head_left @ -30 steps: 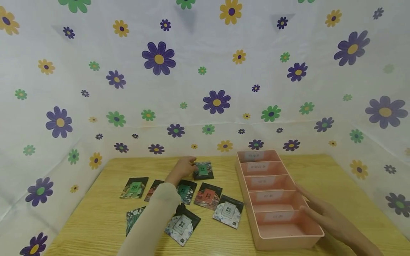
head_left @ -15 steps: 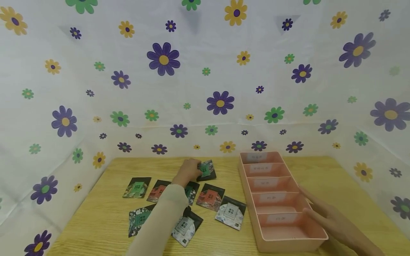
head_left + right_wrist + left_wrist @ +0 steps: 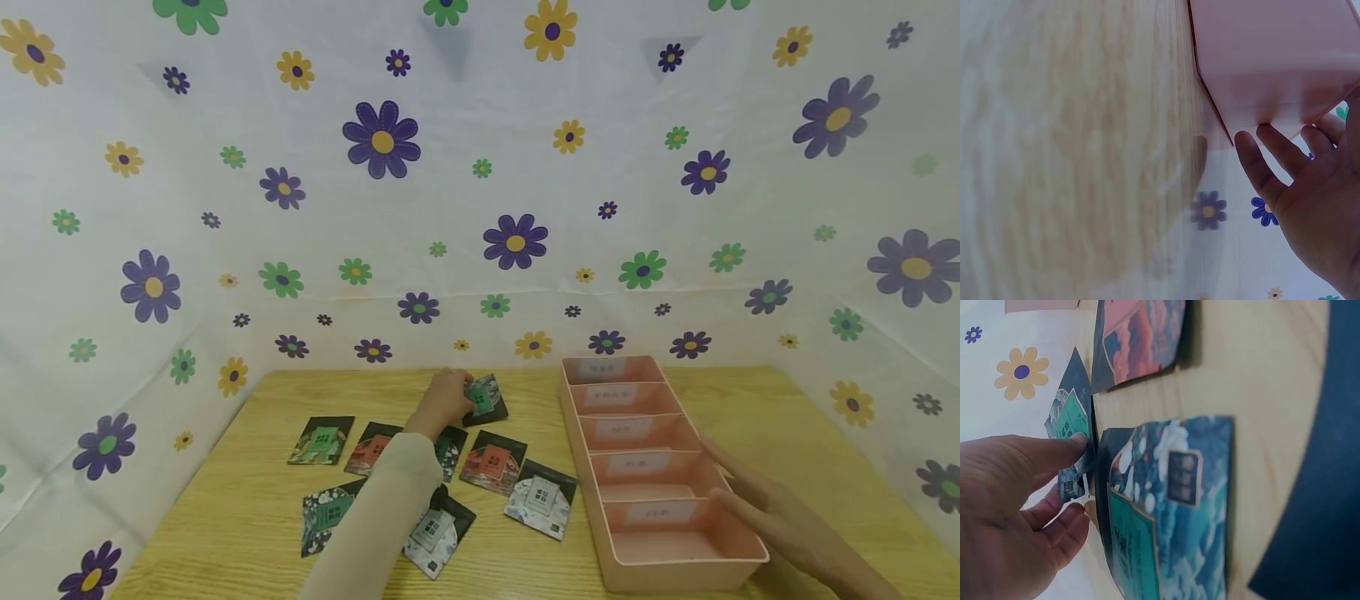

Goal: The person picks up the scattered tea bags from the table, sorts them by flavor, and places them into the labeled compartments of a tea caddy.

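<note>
My left hand (image 3: 444,400) pinches the edge of a flat sachet with a green label (image 3: 482,398) at the back of the table. In the left wrist view the thumb lies on the face of this green-labelled sachet (image 3: 1072,425), which is tilted up. My right hand (image 3: 772,508) rests against the right side of a long pink divided box (image 3: 678,575), its fingers extended. Seen from the right wrist, the fingertips touch the outer wall of the pink box (image 3: 1279,62).
Around the left forearm lie several more sachets: a green-labelled one (image 3: 321,440), a red-labelled one (image 3: 492,461), a white-labelled one (image 3: 542,498) and others, some partly covered by the sleeve. White labels mark the box's compartments. A flowered cloth (image 3: 450,208) encloses the table (image 3: 225,500).
The left hand has come down onto the green-labelled sachet, gripped its edge and slightly turned it. The right hand stays at the box. The head view has shifted slightly.
</note>
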`<state>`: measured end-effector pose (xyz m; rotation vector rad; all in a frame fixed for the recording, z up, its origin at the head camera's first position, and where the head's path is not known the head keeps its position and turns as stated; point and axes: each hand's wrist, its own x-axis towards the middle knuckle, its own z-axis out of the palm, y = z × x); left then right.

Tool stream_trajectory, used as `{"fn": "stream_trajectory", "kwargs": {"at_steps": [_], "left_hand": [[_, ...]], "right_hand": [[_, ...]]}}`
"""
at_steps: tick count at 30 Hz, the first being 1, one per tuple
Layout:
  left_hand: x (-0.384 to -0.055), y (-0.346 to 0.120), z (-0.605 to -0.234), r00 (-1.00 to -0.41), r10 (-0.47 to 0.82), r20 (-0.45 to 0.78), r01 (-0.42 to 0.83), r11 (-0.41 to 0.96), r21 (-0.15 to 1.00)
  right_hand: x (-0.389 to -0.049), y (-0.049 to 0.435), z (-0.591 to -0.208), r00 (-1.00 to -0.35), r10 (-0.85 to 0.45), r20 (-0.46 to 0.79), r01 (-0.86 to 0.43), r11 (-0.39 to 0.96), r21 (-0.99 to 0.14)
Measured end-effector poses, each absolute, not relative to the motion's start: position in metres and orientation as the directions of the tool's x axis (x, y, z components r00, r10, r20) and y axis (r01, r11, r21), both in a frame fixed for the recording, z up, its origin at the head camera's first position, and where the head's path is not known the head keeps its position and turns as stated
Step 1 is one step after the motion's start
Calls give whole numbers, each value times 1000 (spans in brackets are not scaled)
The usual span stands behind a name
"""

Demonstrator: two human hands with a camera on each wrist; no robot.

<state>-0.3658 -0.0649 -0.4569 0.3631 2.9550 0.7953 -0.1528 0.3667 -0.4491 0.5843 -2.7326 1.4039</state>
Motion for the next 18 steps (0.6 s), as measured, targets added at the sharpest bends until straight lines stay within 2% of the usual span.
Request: {"fn": "stream_trajectory", "kwargs": {"at_steps": [9, 18], "left_hand": [[-366, -66, -459, -974, 226, -6, 174, 767, 618], [-368, -79, -450, -972, 211, 108, 226, 691, 687]], "right_hand": [[-154, 366, -448, -917, -350, 193, -359, 511, -781], [-154, 367, -450, -928, -327, 177, -336, 534, -776]]}}
